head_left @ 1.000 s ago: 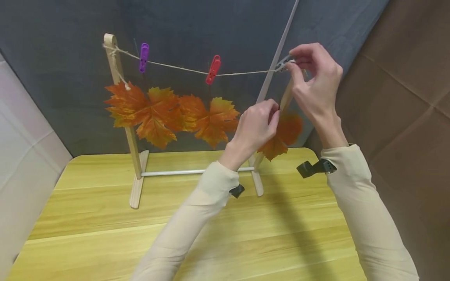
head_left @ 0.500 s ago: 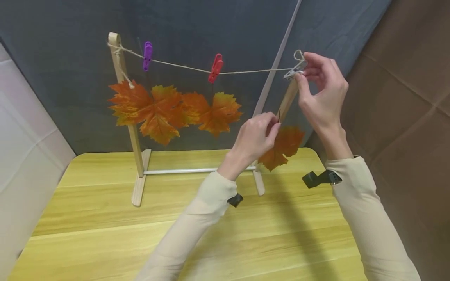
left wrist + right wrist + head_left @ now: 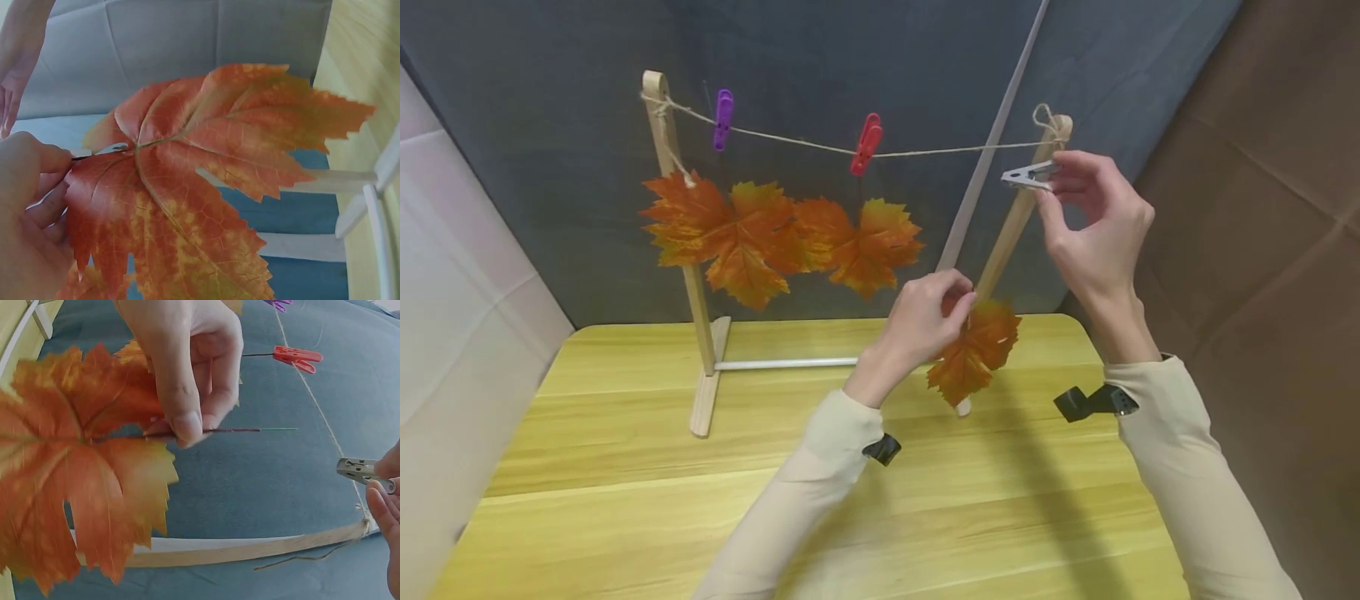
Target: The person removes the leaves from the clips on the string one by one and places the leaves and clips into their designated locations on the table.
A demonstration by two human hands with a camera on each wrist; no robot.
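My left hand pinches the thin stem of an orange artificial maple leaf. In the right wrist view the bare end of that stem juts out past the fingers. Up by the right post, my right hand holds a grey clothespin between thumb and fingers, just under the twine in the head view. A red clothespin and a purple clothespin sit on the twine, with more orange leaves hanging below them.
The twine is tied between a left wooden post and a right wooden post. A white crossbar joins their feet on the wood-grain table. Dark cloth hangs behind, brown cloth to the right.
My right hand has lowered the grey clothespin from the height of the twine to below it. My left hand has moved down with the leaf. The head view has shifted slightly.
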